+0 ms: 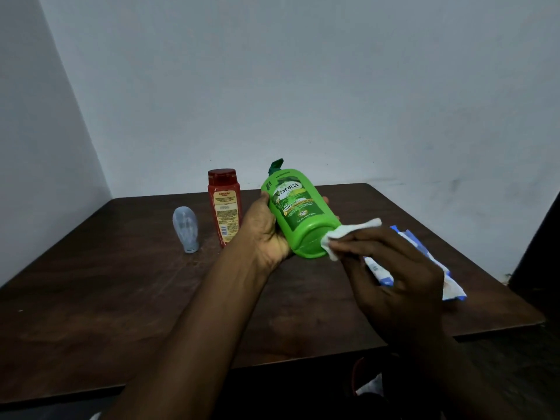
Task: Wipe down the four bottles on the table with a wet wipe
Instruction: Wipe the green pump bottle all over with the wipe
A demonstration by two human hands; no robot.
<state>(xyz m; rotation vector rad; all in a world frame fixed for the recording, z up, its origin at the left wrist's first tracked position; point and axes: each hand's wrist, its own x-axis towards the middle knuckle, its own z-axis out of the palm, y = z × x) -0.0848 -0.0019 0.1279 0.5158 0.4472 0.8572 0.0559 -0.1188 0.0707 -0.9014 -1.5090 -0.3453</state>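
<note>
Head view: the green bottle (pixel 298 210) is held in the air over the table (pixel 121 298), tilted, w/ its dark green pump top (pixel 276 165) pointing away and up and its base turned toward the person. The L hand (pixel 266 234) grips the bottle from the left side and from below; the fingers go round behind it and their tips show at the bottle's right edge. The R hand (pixel 391 274) is at the base end and pinches a white wet wipe (pixel 342 237), which is pressed on the lower rim of the bottle. So both hands are close together, each one closed on its own thing. A red bottle (pixel 224 207) w/ red cap and yellow label stands upright on the table just behind the L hand, and a small pale grey-blue bottle (pixel 185 229) stands on its narrow end to the left of it, apart from it. What is inside the bottles I cannot tell. A blue and white wipe pack (pixel 424 256) lies flat on the table at the right, partly hidden behind the R hand. The table is dark brown wood w/ some dull marks and stands in a corner of pale, bluish-white walls (pixel 303 86).
</note>
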